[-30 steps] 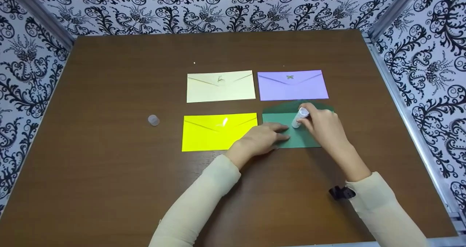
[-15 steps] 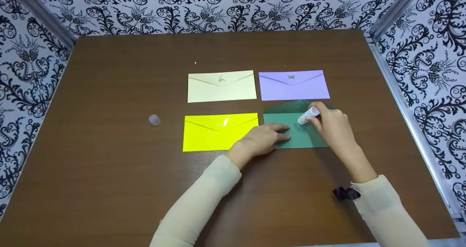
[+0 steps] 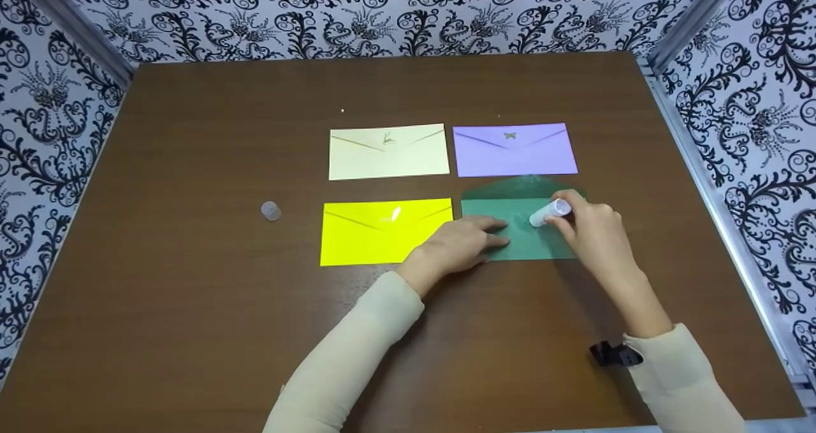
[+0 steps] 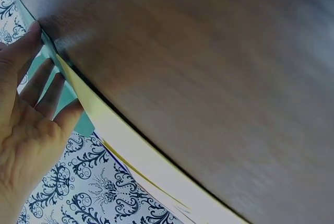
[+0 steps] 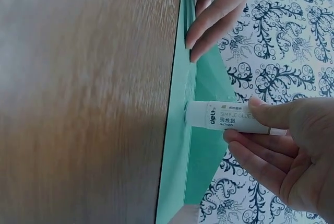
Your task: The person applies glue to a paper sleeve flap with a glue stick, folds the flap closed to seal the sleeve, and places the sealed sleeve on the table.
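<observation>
A green envelope [image 3: 510,245] lies on the table with its flap [image 3: 526,185] folded out toward the far side. My right hand [image 3: 593,232] pinches a white glue stick [image 3: 543,216] between thumb and fingers. In the right wrist view the uncapped end of the glue stick [image 5: 224,116] touches the envelope's front. My left hand [image 3: 454,245] rests with extended fingers on the left part of the green envelope; its wrist lies over the corner of a yellow envelope [image 3: 363,238]. The left wrist view shows those fingertips [image 4: 35,28] on the green paper.
A cream envelope [image 3: 387,159] and a purple envelope [image 3: 515,155] lie closed in the row behind. The glue stick's cap [image 3: 270,210] sits alone at the left. Patterned panels [image 3: 382,15] border the brown table [image 3: 191,305] at the back and sides.
My right hand has slid the glue stick rightward and slightly nearer across the green envelope, its top tilting to the right. The left hand has stayed in place.
</observation>
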Tool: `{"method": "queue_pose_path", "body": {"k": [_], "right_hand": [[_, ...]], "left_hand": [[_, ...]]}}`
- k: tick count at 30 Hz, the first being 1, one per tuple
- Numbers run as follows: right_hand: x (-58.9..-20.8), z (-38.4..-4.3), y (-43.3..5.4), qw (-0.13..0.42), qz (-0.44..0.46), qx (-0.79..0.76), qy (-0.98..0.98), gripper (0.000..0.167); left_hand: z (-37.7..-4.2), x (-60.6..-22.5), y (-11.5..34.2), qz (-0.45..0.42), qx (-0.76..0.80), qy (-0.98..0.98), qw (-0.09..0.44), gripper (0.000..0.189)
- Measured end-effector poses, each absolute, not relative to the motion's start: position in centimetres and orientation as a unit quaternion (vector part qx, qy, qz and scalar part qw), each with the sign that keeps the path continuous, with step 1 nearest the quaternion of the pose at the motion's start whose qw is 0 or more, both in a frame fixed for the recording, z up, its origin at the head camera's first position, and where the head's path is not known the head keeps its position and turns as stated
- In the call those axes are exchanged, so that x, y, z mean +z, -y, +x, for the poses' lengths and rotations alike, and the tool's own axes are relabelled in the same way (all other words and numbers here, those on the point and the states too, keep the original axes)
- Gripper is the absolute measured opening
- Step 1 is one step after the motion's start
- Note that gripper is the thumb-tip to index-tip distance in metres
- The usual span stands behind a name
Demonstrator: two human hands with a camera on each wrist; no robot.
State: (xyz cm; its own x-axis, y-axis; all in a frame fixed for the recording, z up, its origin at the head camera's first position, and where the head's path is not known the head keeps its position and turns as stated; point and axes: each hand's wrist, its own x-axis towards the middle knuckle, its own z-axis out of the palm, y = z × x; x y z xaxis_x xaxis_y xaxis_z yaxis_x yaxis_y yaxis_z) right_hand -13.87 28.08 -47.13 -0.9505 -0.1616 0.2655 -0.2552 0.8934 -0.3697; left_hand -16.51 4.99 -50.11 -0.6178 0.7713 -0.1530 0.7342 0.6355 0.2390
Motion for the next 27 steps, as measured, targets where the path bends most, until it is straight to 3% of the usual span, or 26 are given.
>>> {"method": "queue_pose_path", "body": {"k": [6, 12, 22, 27], "right_hand": [[-47.0, -13.3, -28.0, 0.104, 0.072, 0.263, 0.956, 0.032], [-46.7, -13.2, -28.5, 0.134, 0.026, 0.354, 0.925, 0.029], [-46.9, -12.9, -29.6, 0.135, -0.012, 0.438, 0.889, 0.032], [-46.9, -12.7, -30.0, 0.147, -0.022, 0.455, 0.878, 0.03]], "left_hand": [[-16.5, -50.0, -5.0, 0.413, 0.073, -0.899, 0.126, 0.051], [-16.6, -49.5, -5.2, 0.408, 0.061, -0.902, 0.124, 0.049], [-16.7, -48.9, -6.2, 0.417, 0.008, -0.905, 0.087, 0.038], [-17.0, -48.7, -7.0, 0.388, 0.006, -0.921, 0.046, 0.046]]}}
